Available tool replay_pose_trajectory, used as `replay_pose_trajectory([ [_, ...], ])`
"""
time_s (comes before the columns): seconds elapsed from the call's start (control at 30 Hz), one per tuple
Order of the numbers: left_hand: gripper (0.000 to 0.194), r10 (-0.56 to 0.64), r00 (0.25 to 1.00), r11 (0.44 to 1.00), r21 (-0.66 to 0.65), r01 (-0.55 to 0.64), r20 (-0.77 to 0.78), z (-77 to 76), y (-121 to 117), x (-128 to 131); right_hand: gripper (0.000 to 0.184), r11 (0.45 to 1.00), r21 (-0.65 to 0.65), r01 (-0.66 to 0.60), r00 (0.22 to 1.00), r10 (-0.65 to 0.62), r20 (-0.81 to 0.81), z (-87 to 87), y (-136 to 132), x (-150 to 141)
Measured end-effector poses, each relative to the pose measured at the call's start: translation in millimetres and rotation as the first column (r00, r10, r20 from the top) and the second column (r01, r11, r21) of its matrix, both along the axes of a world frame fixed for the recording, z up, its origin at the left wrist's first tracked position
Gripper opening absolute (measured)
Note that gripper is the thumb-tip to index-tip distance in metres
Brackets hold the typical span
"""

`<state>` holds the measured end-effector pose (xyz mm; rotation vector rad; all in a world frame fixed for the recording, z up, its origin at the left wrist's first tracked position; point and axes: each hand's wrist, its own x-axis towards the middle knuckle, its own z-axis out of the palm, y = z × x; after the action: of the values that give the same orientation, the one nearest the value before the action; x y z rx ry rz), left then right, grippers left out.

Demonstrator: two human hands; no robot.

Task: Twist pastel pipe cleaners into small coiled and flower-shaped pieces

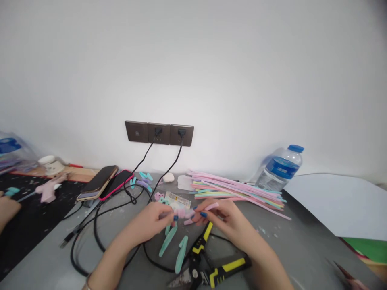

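My left hand pinches one end of a coiled pink pipe cleaner, blurred by motion. At its other end my right hand grips the same fuzzy strand, and a straight piece sticks out past the fingers. Below the hands lie bent mint-green pipe cleaner pieces. Yellow-and-black pliers rest with handles spread, close under my right wrist. Small pink and mint curled pieces sit just beyond my left fingers, beside a printed card.
Behind my hands lies a bundle of pastel pipe cleaners, with a water bottle at its right. Two phones and looping black cables occupy the left. White paper covers the right side. Another person's hand shows at far left.
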<state>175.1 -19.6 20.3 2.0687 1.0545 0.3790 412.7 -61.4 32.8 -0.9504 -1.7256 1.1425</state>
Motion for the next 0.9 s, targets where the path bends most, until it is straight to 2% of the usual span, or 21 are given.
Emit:
replay_pose_trajectory([
  [0.07, 0.041, -0.221, 0.975, 0.963, -0.157, 0.221, 0.019, 6.0, -4, -4, 0.021, 0.996, -0.058, -0.068, 0.997, 0.070, 0.031, 9.3, -6, 7],
  [0.13, 0.041, -0.408, 0.910, 0.854, -0.324, 0.407, 0.066, 12.8, -9, -5, 0.021, 0.986, -0.128, -0.107, 0.994, 0.109, 0.011, 13.6, -9, 13],
  [0.23, 0.043, -0.504, 0.840, 0.734, -0.414, 0.539, 0.199, 20.5, -13, -3, 0.019, 0.974, -0.196, -0.114, 0.993, 0.106, -0.054, 9.8, -6, 14],
  [0.3, 0.044, -0.504, 0.824, 0.711, -0.417, 0.566, 0.259, 22.5, -14, -2, 0.019, 0.977, -0.189, -0.094, 0.991, 0.074, -0.111, 2.3, 0, 11],
  [0.33, 0.046, -0.488, 0.827, 0.719, -0.408, 0.563, 0.280, 22.6, -13, -3, 0.019, 0.981, -0.179, -0.074, 0.990, 0.051, -0.132, -2.1, 3, 9],
  [0.43, 0.052, -0.362, 0.865, 0.825, -0.312, 0.471, 0.348, 19.5, -11, -6, 0.019, 0.986, -0.163, -0.027, 0.981, -0.005, -0.193, -13.9, 12, 0],
  [0.5, 0.056, -0.206, 0.893, 0.912, -0.251, 0.323, 0.401, 15.1, -8, -7, 0.023, 0.985, -0.169, -0.036, 0.979, 0.001, -0.204, -19.1, 16, -6],
  [0.57, 0.054, -0.014, 0.896, 0.959, -0.247, 0.137, 0.444, 9.5, -6, -7, 0.026, 0.985, -0.172, -0.002, 0.980, -0.033, -0.196, -22.0, 18, -11],
  [0.63, 0.051, 0.161, 0.860, 0.964, -0.264, -0.032, 0.484, 4.0, -3, -4, 0.027, 0.985, -0.173, 0.028, 0.980, -0.061, -0.192, -23.6, 19, -15],
  [0.7, 0.047, 0.255, 0.823, 0.958, -0.247, -0.145, 0.508, 0.2, -1, 1, 0.028, 0.986, -0.153, 0.060, 0.978, -0.088, -0.187, -24.1, 18, -17],
  [0.77, 0.044, 0.290, 0.820, 0.956, -0.184, -0.227, 0.493, -1.1, 0, 5, 0.025, 0.990, -0.111, 0.082, 0.982, -0.099, -0.161, -23.0, 16, -19],
  [0.9, 0.038, 0.312, 0.885, 0.937, 0.042, -0.347, 0.346, -0.2, 0, 12, 0.013, 1.000, -0.011, 0.028, 1.000, -0.027, 0.013, -12.5, 6, -20],
])
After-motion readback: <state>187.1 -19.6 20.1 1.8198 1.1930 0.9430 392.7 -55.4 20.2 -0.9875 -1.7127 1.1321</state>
